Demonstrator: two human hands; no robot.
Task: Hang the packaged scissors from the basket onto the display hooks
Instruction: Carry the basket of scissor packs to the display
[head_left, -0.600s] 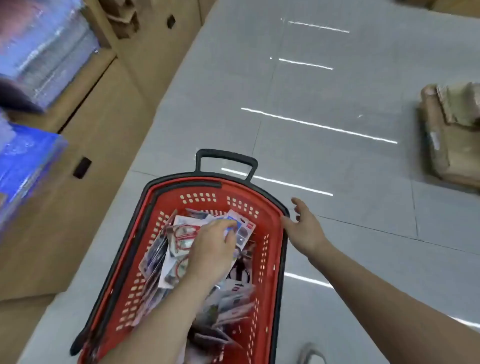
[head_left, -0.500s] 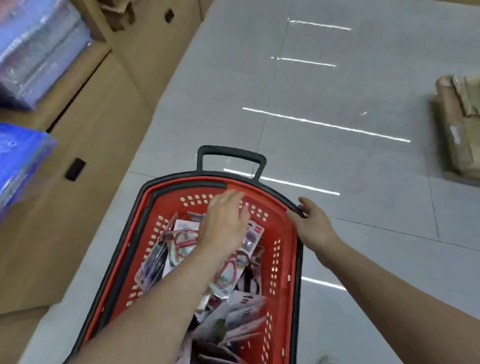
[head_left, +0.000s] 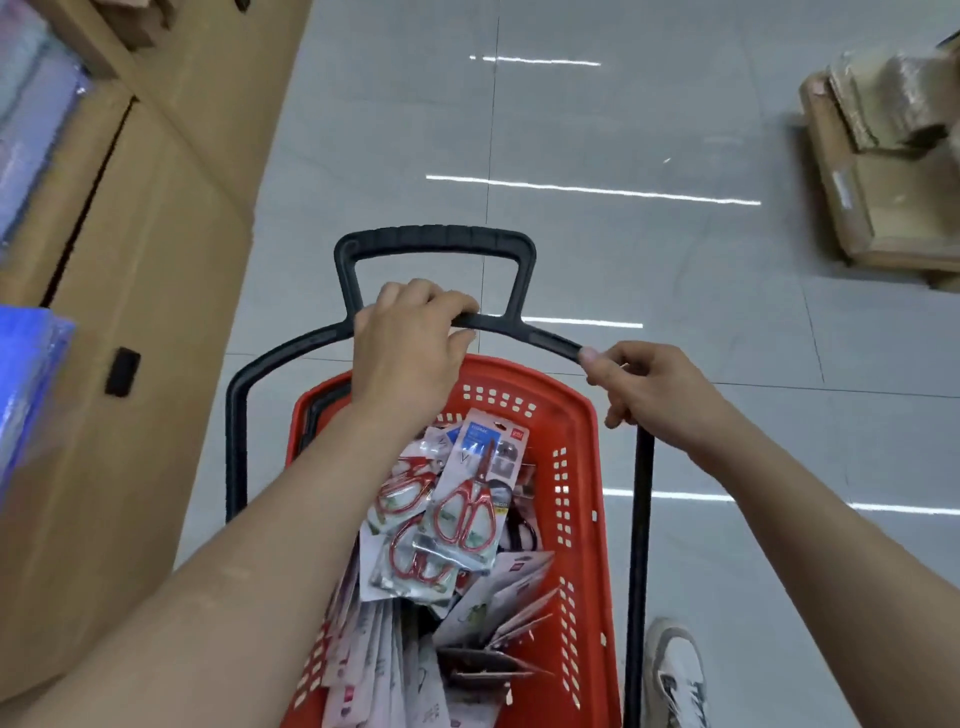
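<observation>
Left hand (head_left: 410, 358) and right hand (head_left: 649, 395) are both curled round the black handle (head_left: 436, 240). Packaged scissors (head_left: 465, 506) lie heaped in the red basket (head_left: 582, 467), none held. Judged light, stiff-carded, slick-fronted; best pinched at the card's top edge.

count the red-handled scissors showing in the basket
3 in the red basket: the top pack, the left pack partly under it, and the lower pack. Other packs lie buried or turned over, so more may be hidden.
</observation>
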